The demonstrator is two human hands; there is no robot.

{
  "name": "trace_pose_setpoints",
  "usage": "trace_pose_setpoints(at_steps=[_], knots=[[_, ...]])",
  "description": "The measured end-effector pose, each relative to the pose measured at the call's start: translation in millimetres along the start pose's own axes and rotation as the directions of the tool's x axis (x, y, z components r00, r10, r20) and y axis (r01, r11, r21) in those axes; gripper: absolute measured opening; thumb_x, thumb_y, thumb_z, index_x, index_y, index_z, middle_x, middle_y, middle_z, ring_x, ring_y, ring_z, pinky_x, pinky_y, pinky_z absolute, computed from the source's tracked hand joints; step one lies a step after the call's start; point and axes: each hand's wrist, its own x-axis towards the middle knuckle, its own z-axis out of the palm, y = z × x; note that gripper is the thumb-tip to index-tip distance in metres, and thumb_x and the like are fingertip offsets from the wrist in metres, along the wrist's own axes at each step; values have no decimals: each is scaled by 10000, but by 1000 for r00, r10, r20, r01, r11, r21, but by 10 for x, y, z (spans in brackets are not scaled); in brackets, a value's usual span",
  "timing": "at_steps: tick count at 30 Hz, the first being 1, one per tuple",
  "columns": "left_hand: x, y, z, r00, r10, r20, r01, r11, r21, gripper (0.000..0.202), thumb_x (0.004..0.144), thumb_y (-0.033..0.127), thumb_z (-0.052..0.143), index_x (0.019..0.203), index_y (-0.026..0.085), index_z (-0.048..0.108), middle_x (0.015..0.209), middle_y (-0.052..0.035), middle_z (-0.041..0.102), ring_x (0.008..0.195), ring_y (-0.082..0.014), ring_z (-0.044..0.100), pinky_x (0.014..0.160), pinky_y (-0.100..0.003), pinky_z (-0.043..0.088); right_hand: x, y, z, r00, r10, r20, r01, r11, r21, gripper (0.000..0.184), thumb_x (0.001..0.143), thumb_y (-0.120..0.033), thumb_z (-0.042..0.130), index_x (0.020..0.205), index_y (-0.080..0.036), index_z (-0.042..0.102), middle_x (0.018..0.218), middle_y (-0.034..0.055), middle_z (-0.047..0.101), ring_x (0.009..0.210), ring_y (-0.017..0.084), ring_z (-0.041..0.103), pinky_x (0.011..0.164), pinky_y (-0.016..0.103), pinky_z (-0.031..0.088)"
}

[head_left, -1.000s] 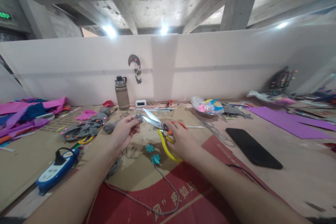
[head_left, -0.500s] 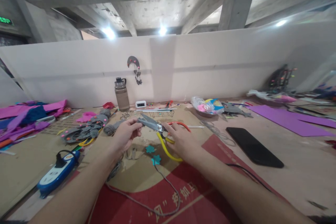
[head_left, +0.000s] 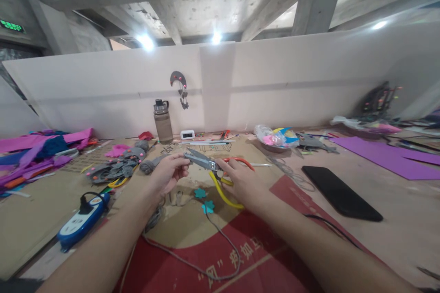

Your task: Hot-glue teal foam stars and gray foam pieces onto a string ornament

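My right hand (head_left: 245, 183) grips a pair of scissors (head_left: 202, 161) with one red and one yellow handle, blades pointing left. My left hand (head_left: 172, 171) is closed in a pinch at the blade tips, holding a small grey piece that the fingers and blades partly hide. Below the scissors, two teal flower-shaped cutouts (head_left: 208, 207) lie on the cardboard. A grey cord (head_left: 223, 233) loops from near the lower one across the red print toward a grey yarn bundle (head_left: 154, 219) beside my left wrist.
At left lie a blue-white power strip (head_left: 80, 224), grey felt pieces with pink dots (head_left: 117, 167) and coloured felt scraps (head_left: 51, 146). A bottle (head_left: 163, 126) and small white clock (head_left: 187, 135) stand behind. Rightward are a bowl (head_left: 277, 147), black phone (head_left: 340, 194) and purple sheet (head_left: 381, 155).
The whole view has shifted slightly, so things appear a little farther right. Both hands keep their hold, and the scissors stay at the left fingertips.
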Motion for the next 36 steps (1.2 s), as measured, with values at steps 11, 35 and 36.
trace_pose_setpoints(at_steps=[11, 35, 36], knots=[[3, 27, -29, 998, -41, 50, 43, 997, -57, 131, 616, 46, 631, 660, 123, 535, 540, 32, 490, 445, -38, 453, 394, -125, 381, -7, 23, 41, 999, -39, -23, 39, 999, 17, 527, 823, -298, 517, 1326, -251, 368, 1116, 92, 542, 990, 205, 530, 816, 301, 410], [18, 75, -49, 996, -76, 52, 81, 991, -106, 180, 594, 12, 635, 692, 123, 533, 548, 33, 470, 439, -35, 445, 363, -116, 364, -21, 34, 80, 997, -44, -70, 46, 998, 35, 534, 803, -288, 545, 1312, -261, 389, 1117, 78, 561, 977, 205, 547, 825, 297, 424], [18, 77, -49, 996, -74, 55, 80, 991, -106, 178, 594, 12, 634, 694, 121, 535, 553, 33, 471, 439, -33, 443, 362, -115, 363, -20, 31, 80, 996, -44, -74, 47, 998, 35, 535, 802, -285, 546, 1313, -258, 390, 1121, 81, 560, 982, 204, 546, 828, 298, 423]])
